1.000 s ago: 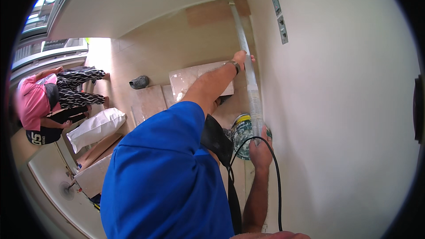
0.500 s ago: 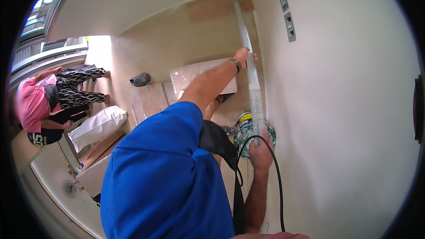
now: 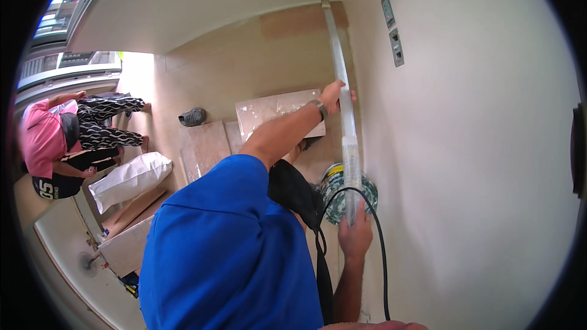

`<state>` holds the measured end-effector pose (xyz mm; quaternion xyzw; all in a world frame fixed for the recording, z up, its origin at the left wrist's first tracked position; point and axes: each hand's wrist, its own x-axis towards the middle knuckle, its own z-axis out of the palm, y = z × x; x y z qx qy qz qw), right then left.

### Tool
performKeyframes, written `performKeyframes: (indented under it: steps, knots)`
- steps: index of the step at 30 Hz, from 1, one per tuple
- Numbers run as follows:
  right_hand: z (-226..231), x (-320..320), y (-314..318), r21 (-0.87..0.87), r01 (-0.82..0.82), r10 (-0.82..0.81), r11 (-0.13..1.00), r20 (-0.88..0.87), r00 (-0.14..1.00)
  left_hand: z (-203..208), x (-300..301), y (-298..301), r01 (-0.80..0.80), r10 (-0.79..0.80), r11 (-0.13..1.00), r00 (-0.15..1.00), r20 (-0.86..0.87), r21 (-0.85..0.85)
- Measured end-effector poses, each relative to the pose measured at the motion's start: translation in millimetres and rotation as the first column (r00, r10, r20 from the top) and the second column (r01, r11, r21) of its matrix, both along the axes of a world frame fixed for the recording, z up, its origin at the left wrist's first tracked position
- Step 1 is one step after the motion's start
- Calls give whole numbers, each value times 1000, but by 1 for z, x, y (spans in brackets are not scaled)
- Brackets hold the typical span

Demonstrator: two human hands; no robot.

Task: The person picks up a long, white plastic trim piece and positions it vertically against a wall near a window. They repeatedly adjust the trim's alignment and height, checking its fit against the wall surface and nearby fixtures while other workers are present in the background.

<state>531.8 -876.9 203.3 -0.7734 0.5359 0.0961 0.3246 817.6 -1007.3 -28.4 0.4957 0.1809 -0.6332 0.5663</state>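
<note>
Steadying long pole [image 3: 348,119] beside wall [image 3: 452,146], crossing stained bucket [image 3: 337,208] in view: left hand [image 3: 332,96] grips mid-shaft, right hand [image 3: 356,235] grasps near end. Looks like 2-handed positioning; next move probably calls for coordinated control.

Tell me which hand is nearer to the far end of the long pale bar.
Left. The left hand grips the bar partway along, between its far end and the right hand, which holds the near end.

One pole [image 3: 347,116] (one bucket [image 3: 334,209])
</note>
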Motion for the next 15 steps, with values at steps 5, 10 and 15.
performKeyframes:
  steps: [5,10,15]
  knots:
    - [55,-36,42,-52,8,-5,999,58,998,84,-17,36,79,-81,988,997,-9,-135]
    - [102,-73,81,-134,8,-1,991,55,998,162,-40,66,139,-131,949,990,45,-285]
    - [138,-104,112,-248,21,24,969,177,984,239,-64,89,128,-99,923,990,98,-362]
